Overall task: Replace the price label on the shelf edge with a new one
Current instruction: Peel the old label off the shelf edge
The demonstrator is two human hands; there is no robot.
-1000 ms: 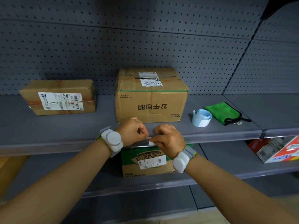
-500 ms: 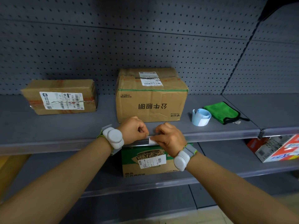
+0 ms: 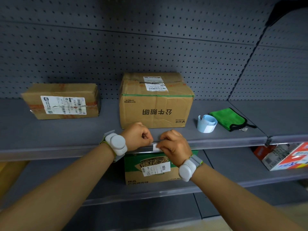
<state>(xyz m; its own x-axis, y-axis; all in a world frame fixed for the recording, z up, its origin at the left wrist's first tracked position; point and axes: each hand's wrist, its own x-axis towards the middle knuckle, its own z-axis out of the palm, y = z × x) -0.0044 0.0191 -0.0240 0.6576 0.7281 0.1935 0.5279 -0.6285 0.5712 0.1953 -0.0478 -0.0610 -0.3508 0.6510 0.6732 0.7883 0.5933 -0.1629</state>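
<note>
A small white price label (image 3: 155,146) sits at the front edge strip of the grey shelf (image 3: 225,142), mostly covered by my fingers. My right hand (image 3: 174,144) pinches the label's right part against the strip. My left hand (image 3: 137,136) is curled with its fingertips on the strip just left of the label; whether it touches the label I cannot tell. A roll of pale blue and white labels (image 3: 206,123) stands on the shelf to the right. Both wrists wear white bands.
On the shelf stand a large cardboard box (image 3: 155,101) right behind my hands, a flatter box (image 3: 61,100) at the left and a green cloth (image 3: 228,118) at the right. Below are a green-topped carton (image 3: 150,170) and a red-and-white box (image 3: 286,155). Pegboard forms the back wall.
Both hands stay at the shelf edge around the label with only slight finger shifts. The view has drifted a little.
</note>
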